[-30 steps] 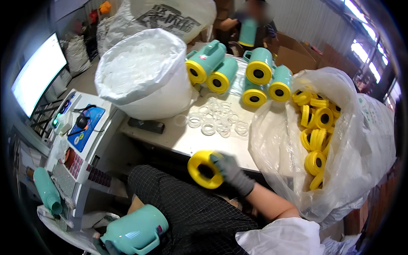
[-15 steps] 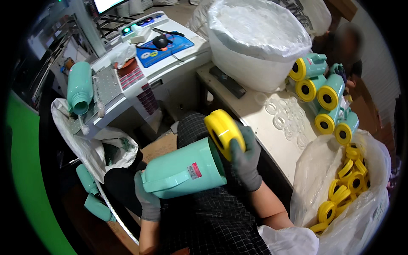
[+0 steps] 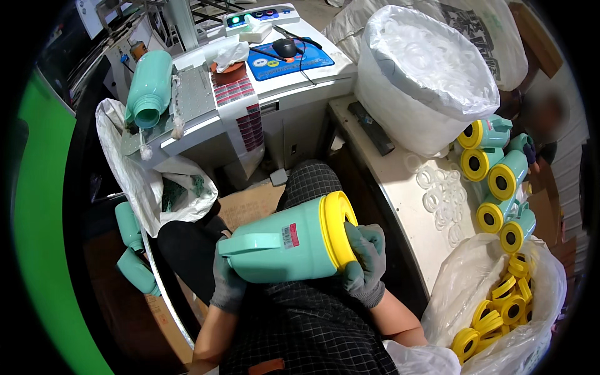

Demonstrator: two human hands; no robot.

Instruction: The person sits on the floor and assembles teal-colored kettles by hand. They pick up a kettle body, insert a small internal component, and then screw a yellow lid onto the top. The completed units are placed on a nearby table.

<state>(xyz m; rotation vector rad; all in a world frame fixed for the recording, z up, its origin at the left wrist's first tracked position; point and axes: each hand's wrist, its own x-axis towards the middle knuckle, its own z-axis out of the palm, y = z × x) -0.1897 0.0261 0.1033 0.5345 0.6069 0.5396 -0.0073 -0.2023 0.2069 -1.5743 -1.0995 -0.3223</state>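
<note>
Across my lap lies a teal plastic jug (image 3: 300,256) with a side handle and a small red-and-white label. My left hand (image 3: 227,282), in a grey glove, is closed around its left end; some fingers are hidden behind the jug. A yellow ring-shaped cap (image 3: 336,232) sits against the jug's wide right end, covering that opening. My gloved right hand (image 3: 366,262) grips the cap from the right, fingers bent over its outer face and rim. Whether the cap is seated fully all round cannot be seen.
Right, a clear bag (image 3: 437,281) holds several yellow caps (image 3: 514,309). Translucent rings (image 3: 442,199) lie on the bench (image 3: 400,194), near capped jugs (image 3: 502,181) and a large white sack (image 3: 400,94). A white machine (image 3: 312,81) and another teal vessel (image 3: 150,84) stand left. A person (image 3: 544,125) is far right.
My right hand has brought the yellow cap down and onto the jug's open end, which was uncovered before. The jug has turned a little, and the whole view has shifted.
</note>
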